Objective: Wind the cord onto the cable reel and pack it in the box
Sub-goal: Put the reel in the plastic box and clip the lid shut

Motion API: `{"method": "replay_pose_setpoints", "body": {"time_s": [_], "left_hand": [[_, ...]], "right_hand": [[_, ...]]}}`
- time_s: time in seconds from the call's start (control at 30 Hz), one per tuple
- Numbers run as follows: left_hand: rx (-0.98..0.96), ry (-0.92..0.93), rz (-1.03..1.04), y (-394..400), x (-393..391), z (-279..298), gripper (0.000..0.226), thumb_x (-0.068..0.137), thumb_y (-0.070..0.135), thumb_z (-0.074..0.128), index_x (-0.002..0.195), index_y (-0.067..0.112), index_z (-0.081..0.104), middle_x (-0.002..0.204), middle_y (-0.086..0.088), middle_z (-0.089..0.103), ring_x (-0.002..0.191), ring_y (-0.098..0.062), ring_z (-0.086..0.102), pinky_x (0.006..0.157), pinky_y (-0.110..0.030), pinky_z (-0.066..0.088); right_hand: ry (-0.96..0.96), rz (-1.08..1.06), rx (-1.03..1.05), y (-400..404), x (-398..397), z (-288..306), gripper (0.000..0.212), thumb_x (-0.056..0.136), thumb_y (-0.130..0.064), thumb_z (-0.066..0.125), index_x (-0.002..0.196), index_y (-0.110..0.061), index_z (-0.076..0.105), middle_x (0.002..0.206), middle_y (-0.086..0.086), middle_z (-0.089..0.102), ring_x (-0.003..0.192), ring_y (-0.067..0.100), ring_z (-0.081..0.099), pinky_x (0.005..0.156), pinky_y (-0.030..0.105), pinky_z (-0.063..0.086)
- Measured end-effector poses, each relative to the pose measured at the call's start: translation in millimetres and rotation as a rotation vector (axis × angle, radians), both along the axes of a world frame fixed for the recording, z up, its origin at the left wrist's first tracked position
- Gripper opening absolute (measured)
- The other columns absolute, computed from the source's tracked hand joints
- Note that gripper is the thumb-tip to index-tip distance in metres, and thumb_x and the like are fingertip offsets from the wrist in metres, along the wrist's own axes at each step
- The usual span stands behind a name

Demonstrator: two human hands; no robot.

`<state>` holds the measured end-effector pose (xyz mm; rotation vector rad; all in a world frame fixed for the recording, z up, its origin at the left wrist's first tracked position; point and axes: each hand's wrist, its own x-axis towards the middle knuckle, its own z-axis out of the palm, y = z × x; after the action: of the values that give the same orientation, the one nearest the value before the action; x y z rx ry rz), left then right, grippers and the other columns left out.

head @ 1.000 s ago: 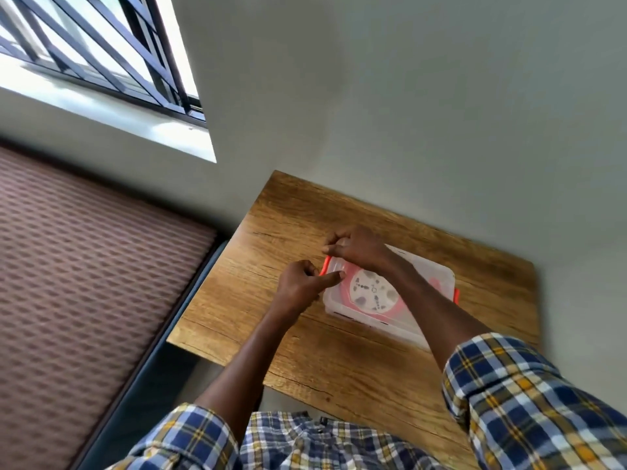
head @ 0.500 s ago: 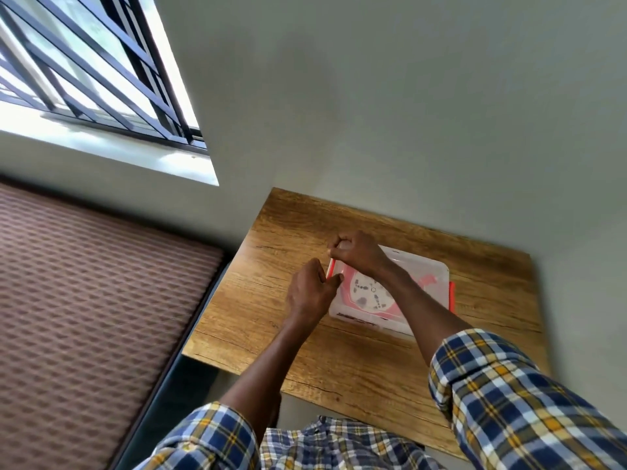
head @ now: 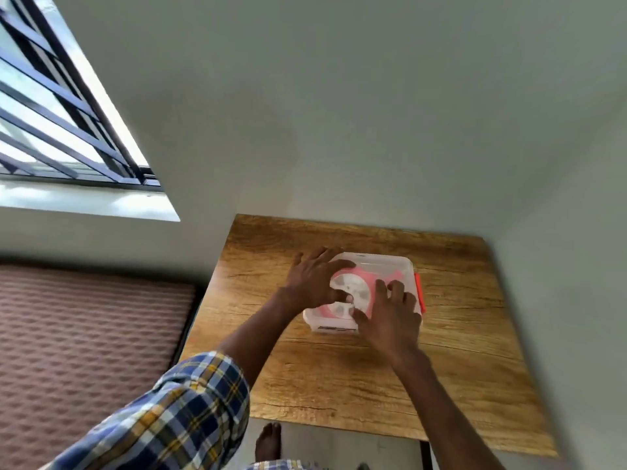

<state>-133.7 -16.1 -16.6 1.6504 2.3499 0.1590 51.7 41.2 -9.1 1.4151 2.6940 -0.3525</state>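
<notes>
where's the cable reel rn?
Head view: the cable reel lies flat inside the clear box on the wooden table, right of centre, under the lid, with the left hand and right hand resting on top.

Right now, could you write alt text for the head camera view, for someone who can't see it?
A person's left hand and right hand lie with spread fingers on the lid of a clear plastic box holding a pink and white cable reel. The box has an orange latch and sits on a wooden table beside a barred window.
</notes>
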Motion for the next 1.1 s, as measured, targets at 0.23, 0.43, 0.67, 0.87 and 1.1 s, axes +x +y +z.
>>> {"method": "replay_pose_setpoints", "body": {"time_s": [0.23,0.43,0.67,0.87,1.1], "left_hand": [[0.039,-0.007,0.284,-19.5,-34.5,3.1,0.072,0.086,0.079,0.059,0.149,0.049,0.044,0.164,0.006,0.033,0.15,-0.032,0.033,0.118,-0.06,0.025],[0.178,-0.159,0.586,-79.3,-100.4,-3.3,0.066,0.086,0.067,0.073,0.137,0.034,0.049,0.134,-0.004,0.042,0.115,-0.037,0.064,0.092,-0.049,0.054],[0.276,-0.282,0.694,-124.4,-168.5,-18.1,0.071,0.085,0.074,0.068,0.134,0.029,0.042,0.135,-0.003,0.056,0.108,-0.038,0.068,0.084,-0.048,0.055],[0.368,-0.361,0.682,-113.3,-182.4,-20.6,0.071,0.086,0.069,0.072,0.135,0.026,0.042,0.142,0.0,0.053,0.11,-0.032,0.068,0.079,-0.042,0.052],[0.398,-0.384,0.657,-109.9,-188.9,-23.7,0.069,0.084,0.072,0.071,0.128,0.029,0.039,0.139,0.002,0.053,0.103,-0.026,0.068,0.072,-0.037,0.05]], "right_hand": [[0.122,-0.075,0.088,-8.6,-63.3,-15.1,0.064,0.09,-0.039,0.072,0.145,-0.02,0.045,0.157,0.018,0.037,0.146,0.04,0.033,0.114,0.058,0.033],[0.448,-0.113,-0.255,-21.3,-152.8,-7.2,0.058,0.1,-0.032,0.06,0.153,-0.022,0.038,0.148,0.006,0.054,0.129,0.028,0.057,0.094,0.04,0.052],[0.528,-0.002,-0.329,-37.3,-252.3,0.0,0.05,0.1,-0.017,0.056,0.148,-0.029,0.047,0.138,-0.001,0.063,0.118,0.024,0.065,0.084,0.032,0.058],[0.451,-0.039,-0.297,-18.0,-275.8,-0.2,0.056,0.103,-0.014,0.054,0.156,-0.023,0.039,0.15,0.004,0.054,0.133,0.028,0.056,0.096,0.032,0.051],[0.448,-0.064,-0.252,-18.5,-284.0,-7.0,0.058,0.102,-0.014,0.054,0.156,-0.025,0.037,0.153,0.003,0.051,0.135,0.028,0.054,0.099,0.037,0.053]]}}
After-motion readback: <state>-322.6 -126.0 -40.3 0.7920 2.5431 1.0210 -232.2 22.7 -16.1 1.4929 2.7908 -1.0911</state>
